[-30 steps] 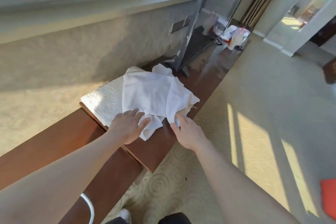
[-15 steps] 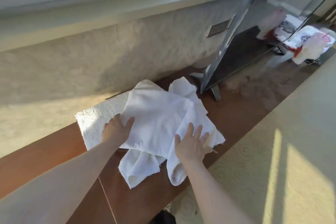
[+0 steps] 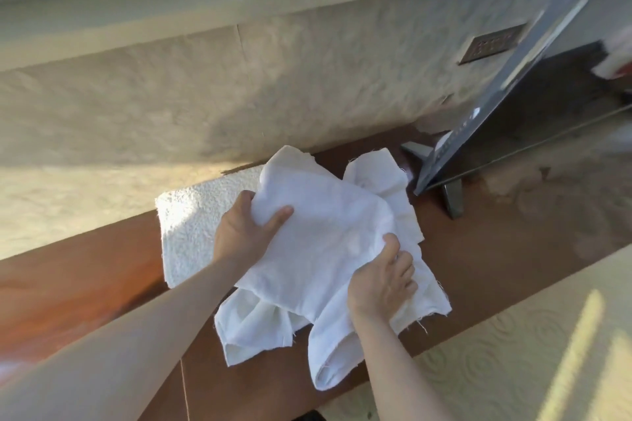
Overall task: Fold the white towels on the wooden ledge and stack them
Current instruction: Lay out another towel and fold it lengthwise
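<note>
Took hold of the top towel (image 3: 328, 232) with both hands, where half a second before had only pressed on the heap with flat palms. Gripped its left edge in the left hand (image 3: 244, 236), thumb laid over the cloth and fingers tucked beneath. Bunched its near right part in the right hand (image 3: 383, 280), fingers curled into the fabric. Lifted that towel slightly off the pile, to judge by the raised, rounded left edge.

Left everything else on the wooden ledge (image 3: 496, 270). Kept the top towel over the middle of the ledge. Left a thick terry towel (image 3: 195, 225) flat beneath it, toward the wall side of the ledge. Left thinner white cloths (image 3: 253, 325) crumpled under it, trailing to the ledge's front edge and partly over it. Left one more crumpled cloth (image 3: 376, 174) at the back of the ledge, beside the foot of a flat screen (image 3: 513, 96) standing further along the ledge.

Meant, most likely, the start of the first fold: one towel picked out of the heap, nothing folded or stacked yet. Called next for lifting it clear and spreading it flat on a bare stretch of the ledge. Risked dragging the thin cloths off the front edge.
</note>
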